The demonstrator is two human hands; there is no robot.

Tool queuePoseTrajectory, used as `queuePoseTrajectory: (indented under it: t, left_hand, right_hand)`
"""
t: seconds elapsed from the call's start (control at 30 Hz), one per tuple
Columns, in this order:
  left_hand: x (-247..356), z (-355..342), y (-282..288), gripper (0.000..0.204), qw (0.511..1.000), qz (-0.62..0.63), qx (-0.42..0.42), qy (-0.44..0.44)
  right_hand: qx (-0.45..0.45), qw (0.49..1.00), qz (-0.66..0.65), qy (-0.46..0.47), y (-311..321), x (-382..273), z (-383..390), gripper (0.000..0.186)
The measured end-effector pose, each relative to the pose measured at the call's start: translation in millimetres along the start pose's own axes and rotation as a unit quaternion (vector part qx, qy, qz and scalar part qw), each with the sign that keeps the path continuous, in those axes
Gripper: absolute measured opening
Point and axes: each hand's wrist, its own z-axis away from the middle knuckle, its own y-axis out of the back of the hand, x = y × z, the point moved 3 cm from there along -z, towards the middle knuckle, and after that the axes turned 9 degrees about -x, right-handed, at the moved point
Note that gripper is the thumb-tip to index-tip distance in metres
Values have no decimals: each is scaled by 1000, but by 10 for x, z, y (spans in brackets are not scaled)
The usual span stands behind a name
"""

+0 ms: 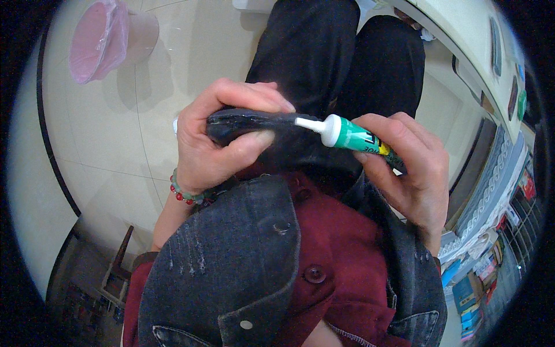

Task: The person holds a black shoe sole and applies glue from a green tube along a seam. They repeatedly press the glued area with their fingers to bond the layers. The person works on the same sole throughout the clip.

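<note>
Above my lap, my left hand (pixel 222 130) is closed around a glossy black elongated piece (pixel 243 122), rounded at its left end and narrowing to the right. Its exact kind cannot be made out. Thumb and fingers pinch it from below and above. My right hand (pixel 407 165) grips a green glue tube (pixel 352 136) with a white collar and a long white nozzle (pixel 309 124). That nozzle points left, and its tip is at the narrow right end of the black piece; whether they touch is unclear. Part of the tube is hidden in my palm.
A pink bin (pixel 139 34) with a pink liner stands on the pale tiled floor at upper left. To the right is a white table (pixel 468 34) with small items along its edge. Books and boxes (pixel 471 301) are stacked at lower right. A dark wooden frame (pixel 118 272) shows at lower left.
</note>
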Motion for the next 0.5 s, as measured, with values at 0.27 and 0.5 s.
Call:
queuePoseTrajectory:
  t: [0.27, 0.5]
  left_hand:
    - [-19, 31, 37, 26, 1000, -22, -12, -3]
    - [-30, 33, 41, 27, 1000, -16, -14, -5]
  right_hand:
    - [-9, 1000, -25, 4, -60, 8, -28, 30]
    - [-2, 999, -25, 29, -62, -33, -102, 29]
